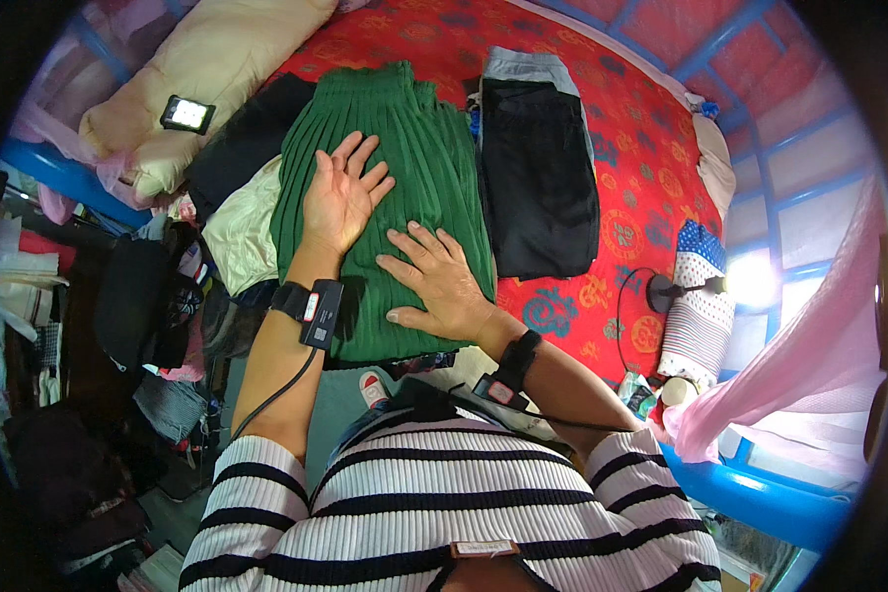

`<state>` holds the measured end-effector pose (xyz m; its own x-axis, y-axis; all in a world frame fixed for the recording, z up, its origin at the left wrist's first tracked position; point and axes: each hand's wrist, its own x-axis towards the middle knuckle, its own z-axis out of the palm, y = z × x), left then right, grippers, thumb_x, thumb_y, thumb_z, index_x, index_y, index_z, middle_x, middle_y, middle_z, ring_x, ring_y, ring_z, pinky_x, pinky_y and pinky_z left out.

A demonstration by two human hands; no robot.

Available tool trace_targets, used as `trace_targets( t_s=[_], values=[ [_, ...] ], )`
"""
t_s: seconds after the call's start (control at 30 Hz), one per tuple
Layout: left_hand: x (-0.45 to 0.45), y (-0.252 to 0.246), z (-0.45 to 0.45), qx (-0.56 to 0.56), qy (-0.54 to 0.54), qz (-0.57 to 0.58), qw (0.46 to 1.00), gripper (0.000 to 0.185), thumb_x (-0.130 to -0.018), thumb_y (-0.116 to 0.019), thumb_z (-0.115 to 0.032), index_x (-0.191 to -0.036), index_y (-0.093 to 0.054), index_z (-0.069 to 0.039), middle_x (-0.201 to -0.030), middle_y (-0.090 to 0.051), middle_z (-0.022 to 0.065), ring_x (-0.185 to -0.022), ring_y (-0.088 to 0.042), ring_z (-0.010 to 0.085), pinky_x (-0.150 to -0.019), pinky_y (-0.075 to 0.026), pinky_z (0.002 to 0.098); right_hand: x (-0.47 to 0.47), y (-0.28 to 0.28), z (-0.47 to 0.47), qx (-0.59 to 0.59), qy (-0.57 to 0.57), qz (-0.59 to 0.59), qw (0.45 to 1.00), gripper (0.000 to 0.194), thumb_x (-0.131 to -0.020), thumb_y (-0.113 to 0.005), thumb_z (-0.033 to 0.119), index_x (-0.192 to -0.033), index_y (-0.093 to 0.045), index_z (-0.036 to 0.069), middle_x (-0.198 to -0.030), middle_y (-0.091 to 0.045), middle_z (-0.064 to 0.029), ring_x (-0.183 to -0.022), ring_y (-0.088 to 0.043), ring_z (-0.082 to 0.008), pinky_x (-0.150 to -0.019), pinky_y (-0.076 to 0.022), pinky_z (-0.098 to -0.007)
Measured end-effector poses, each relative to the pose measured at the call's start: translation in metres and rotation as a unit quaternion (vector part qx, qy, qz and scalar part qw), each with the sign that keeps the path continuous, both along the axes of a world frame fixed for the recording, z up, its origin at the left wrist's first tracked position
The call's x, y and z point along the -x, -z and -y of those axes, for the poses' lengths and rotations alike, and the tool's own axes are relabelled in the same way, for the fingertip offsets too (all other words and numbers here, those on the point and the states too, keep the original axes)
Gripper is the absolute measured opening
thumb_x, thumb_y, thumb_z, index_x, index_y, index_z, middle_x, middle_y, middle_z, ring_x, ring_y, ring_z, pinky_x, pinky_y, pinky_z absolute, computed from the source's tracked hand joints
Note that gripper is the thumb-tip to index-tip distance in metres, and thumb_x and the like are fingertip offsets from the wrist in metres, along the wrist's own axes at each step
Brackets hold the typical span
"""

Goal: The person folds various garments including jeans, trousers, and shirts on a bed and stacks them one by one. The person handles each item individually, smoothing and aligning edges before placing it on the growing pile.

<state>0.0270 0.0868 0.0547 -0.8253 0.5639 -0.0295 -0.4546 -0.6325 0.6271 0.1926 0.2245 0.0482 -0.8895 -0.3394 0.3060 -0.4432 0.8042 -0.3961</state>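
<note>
A green pleated skirt [422, 177] lies spread out before me. On its left part is my left hand [346, 191], palm up with the fingers apart and nothing held. Palm down, my right hand [436, 281] rests on the skirt's lower right part, fingers spread. Right of the skirt lies a folded black garment [540, 185] with a grey garment [525, 66] showing at its top edge. At the skirt's left are a black cloth [244, 148] and a shiny cream cloth [248, 229], both partly covered by it.
A red patterned bed cover [636, 185] lies beneath the clothes. A cream quilt [214, 52] with a lit device [188, 115] is at the upper left. To the right are a bright lamp [751, 280], a rolled patterned cloth [699, 318], a pink curtain [792, 355] and a blue bed rail [762, 488].
</note>
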Motion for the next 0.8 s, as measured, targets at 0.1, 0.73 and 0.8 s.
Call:
trace_targets(
  t_s=[0.1, 0.73, 0.8],
  values=[
    [-0.005, 0.002, -0.002, -0.004, 0.01, -0.016, 1.0, 0.07, -0.099, -0.026, -0.059, -0.147, -0.026, -0.008, -0.157, -0.019, 0.0149, -0.141, -0.014, 0.0474, -0.113, -0.017, 0.0563, -0.005, 0.003, -0.001, -0.004, 0.006, 0.023, 1.0, 0.068, -0.077, -0.064, 0.048, -0.134, -0.05, 0.014, -0.146, -0.038, -0.0153, -0.138, -0.028, -0.037, -0.112, -0.0181, -0.055],
    [-0.003, 0.017, 0.034, 0.067, -0.056, -0.079, 0.993, 0.065, -0.101, -0.034, -0.052, -0.14, -0.038, 0.0, -0.149, -0.035, 0.0174, -0.118, -0.052, 0.0289, -0.103, -0.041, 0.0422, -0.093, 0.316, -0.273, 0.803, 0.258, 0.255, 0.472, 0.024, -0.096, -0.043, 0.027, -0.11, -0.052, 0.009, -0.1, -0.059, -0.0063, -0.092, -0.056, -0.0258, -0.073, -0.0477, -0.0418],
    [-0.008, 0.005, 0.03, 0.09, -0.065, -0.047, 0.993, 0.065, -0.1, -0.033, -0.052, -0.139, -0.039, 0.0, -0.148, -0.035, 0.017, -0.119, -0.051, 0.0298, -0.104, -0.04, 0.0426, -0.107, 0.353, -0.282, 0.827, 0.267, 0.183, 0.46, 0.02, -0.094, -0.049, 0.03, -0.095, -0.053, 0.011, -0.092, -0.058, -0.0063, -0.088, -0.055, -0.026, -0.071, -0.047, -0.0424]
  ],
)
